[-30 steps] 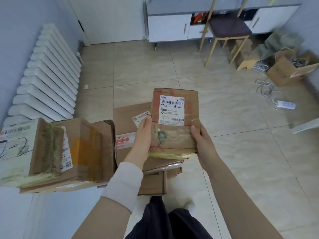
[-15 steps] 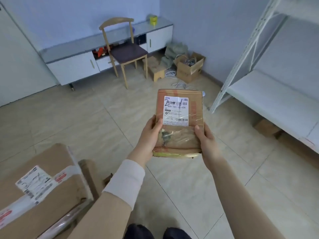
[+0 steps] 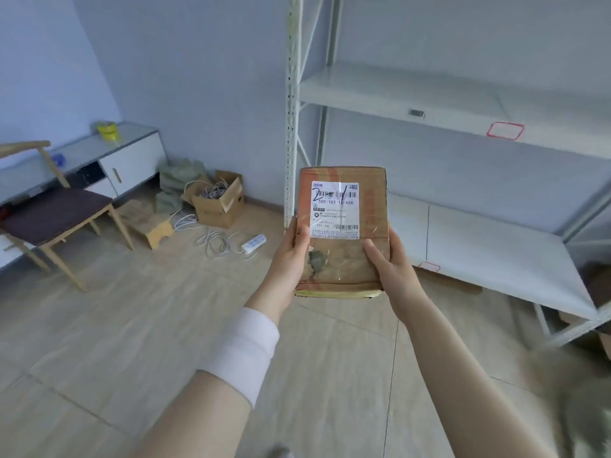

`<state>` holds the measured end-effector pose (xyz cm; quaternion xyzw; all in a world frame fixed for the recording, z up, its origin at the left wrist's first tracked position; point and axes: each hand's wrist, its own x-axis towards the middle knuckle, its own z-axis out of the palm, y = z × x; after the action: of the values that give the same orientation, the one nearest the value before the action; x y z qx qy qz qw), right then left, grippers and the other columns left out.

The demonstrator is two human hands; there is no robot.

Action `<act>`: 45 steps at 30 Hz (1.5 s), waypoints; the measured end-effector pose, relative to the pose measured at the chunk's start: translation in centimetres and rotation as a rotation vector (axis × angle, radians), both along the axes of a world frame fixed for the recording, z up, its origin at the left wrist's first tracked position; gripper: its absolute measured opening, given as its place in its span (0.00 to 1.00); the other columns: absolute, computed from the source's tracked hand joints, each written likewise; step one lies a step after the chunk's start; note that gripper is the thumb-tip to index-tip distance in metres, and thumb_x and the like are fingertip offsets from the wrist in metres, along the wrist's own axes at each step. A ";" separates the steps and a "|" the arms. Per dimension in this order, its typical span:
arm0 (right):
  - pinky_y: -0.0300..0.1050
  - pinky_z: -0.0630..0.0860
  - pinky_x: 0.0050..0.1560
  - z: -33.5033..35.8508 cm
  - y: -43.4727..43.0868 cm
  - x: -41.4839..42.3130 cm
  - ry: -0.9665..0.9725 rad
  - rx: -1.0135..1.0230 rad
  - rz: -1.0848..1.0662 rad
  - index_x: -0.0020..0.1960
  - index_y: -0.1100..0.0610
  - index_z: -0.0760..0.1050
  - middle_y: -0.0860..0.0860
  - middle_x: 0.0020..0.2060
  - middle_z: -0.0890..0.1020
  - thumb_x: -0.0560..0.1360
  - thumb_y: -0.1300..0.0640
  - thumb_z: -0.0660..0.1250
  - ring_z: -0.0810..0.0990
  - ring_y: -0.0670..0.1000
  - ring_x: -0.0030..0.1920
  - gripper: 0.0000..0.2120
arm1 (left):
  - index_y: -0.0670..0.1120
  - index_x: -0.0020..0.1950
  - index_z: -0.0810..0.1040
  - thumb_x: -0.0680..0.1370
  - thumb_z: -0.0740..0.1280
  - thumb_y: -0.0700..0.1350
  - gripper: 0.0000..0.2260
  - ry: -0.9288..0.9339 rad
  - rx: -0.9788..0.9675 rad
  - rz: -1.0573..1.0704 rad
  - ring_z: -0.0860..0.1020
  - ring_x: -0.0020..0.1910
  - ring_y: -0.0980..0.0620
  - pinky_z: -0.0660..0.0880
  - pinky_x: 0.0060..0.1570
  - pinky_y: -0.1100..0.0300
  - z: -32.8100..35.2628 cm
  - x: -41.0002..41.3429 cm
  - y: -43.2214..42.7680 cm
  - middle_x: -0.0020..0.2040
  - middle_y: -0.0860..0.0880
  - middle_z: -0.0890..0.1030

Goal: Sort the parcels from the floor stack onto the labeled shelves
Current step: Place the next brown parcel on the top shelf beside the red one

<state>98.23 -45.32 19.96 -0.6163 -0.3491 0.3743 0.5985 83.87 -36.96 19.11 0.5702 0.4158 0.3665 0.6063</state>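
Head view: a flat brown cardboard parcel (image 3: pixel 344 233) is held up in the air in front of the person, at the middle of the scene, its face turned to the camera. A white shipping label (image 3: pixel 335 209) with barcodes and handwritten black marks sits on its upper half, and the lower half shows a torn patch under clear tape.

The left hand (image 3: pixel 291 256) grips the parcel's lower left edge, with the thumb on the front and the fingers hidden behind. The right hand (image 3: pixel 390 269) grips the lower right edge the same way. A white cuff (image 3: pixel 244 348) wraps the left forearm.

Behind and to the right of the parcel stands a white metal shelf rack. Its upper shelf (image 3: pixel 413 94) carries a red-bordered tag (image 3: pixel 505 130) on the front edge, and its lower shelf (image 3: pixel 479 246) carries a fainter tag (image 3: pixel 429 267) just right of the right hand. What is written on either tag cannot be read.

On the far left are a wooden chair (image 3: pixel 56 213) and a white cabinet (image 3: pixel 129 160) with a yellow tape roll (image 3: pixel 107 130) on top. Near them on the tiled floor (image 3: pixel 132 325) stand a small wooden stool (image 3: pixel 155 226) and an open cardboard box (image 3: pixel 218 201) of cables, with a white power strip (image 3: pixel 254 242) lying beside the box.
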 end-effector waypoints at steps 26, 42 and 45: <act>0.49 0.72 0.65 22.6 16.6 32.5 -0.342 0.482 -0.371 0.74 0.46 0.59 0.45 0.64 0.75 0.78 0.53 0.62 0.74 0.47 0.64 0.26 | 0.54 0.75 0.59 0.76 0.62 0.59 0.29 -0.329 0.593 -0.349 0.67 0.69 0.58 0.63 0.71 0.55 24.1 36.0 21.6 0.71 0.57 0.69; 0.52 0.68 0.69 40.1 27.9 44.4 -0.598 0.781 -0.402 0.74 0.48 0.57 0.47 0.68 0.71 0.78 0.51 0.62 0.71 0.47 0.67 0.27 | 0.54 0.74 0.61 0.81 0.57 0.52 0.21 -0.476 0.972 -0.363 0.71 0.62 0.61 0.67 0.54 0.72 42.9 46.9 31.9 0.68 0.57 0.72; 0.54 0.69 0.68 42.3 30.3 46.3 -0.638 0.789 -0.421 0.74 0.47 0.57 0.45 0.67 0.71 0.78 0.50 0.62 0.71 0.46 0.66 0.27 | 0.53 0.74 0.61 0.81 0.57 0.52 0.21 -0.498 1.000 -0.370 0.71 0.63 0.60 0.67 0.55 0.70 44.8 49.3 34.8 0.68 0.56 0.72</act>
<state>144.49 -15.02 62.21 -0.4846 -0.4962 -0.1181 0.7106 133.16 -2.17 63.92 0.7466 -0.0691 0.5291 0.3973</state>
